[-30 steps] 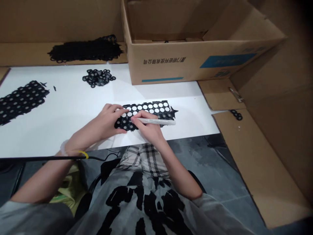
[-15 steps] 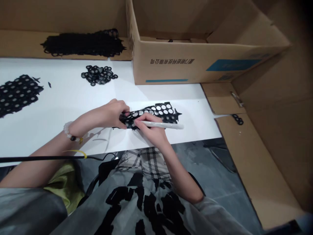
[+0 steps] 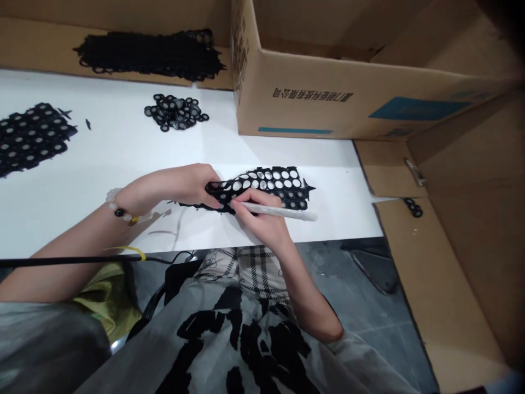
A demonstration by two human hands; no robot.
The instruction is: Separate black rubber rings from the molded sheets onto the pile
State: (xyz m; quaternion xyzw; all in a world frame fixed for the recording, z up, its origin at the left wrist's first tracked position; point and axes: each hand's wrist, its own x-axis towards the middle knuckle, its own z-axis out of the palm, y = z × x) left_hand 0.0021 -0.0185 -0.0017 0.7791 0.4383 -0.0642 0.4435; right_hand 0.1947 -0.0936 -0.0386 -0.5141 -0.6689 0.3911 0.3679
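Left hand (image 3: 200,185): thumb and fingers close on the left end of the dotted sheet, which bends upward there.
Right hand (image 3: 262,218): wrapped around a slim white tool (image 3: 287,211), pen-shaped and smooth; its working end, near the thumb and fingertips, meets the sheet.
Dotted sheet (image 3: 292,195): on the tabletop before the person, under both hands; thin, black, flexible-looking; upper rows show white circles, lower rows grey-centred discs; pointed star-like tips jut from its right end, and the borders are ragged.
Tabletop (image 3: 123,145): flat, white, matt; its front edge runs just below the sheet, while a wider white stretch lies between the sheet and the ring pile.
Ring pile (image 3: 176,113): small round black pieces with pale centres, heaped loosely beyond the left hand.
Second sheet (image 3: 30,139): black with grey dots, at far left, cut by the view; a thin black scrap (image 3: 88,125) lies beside it.
Black stack (image 3: 147,54): many layers with spiky ends, resting on brown cardboard behind.
Cardboard box (image 3: 320,101): straight-walled, open-topped, blue-printed; it bounds the space beyond the sheet.
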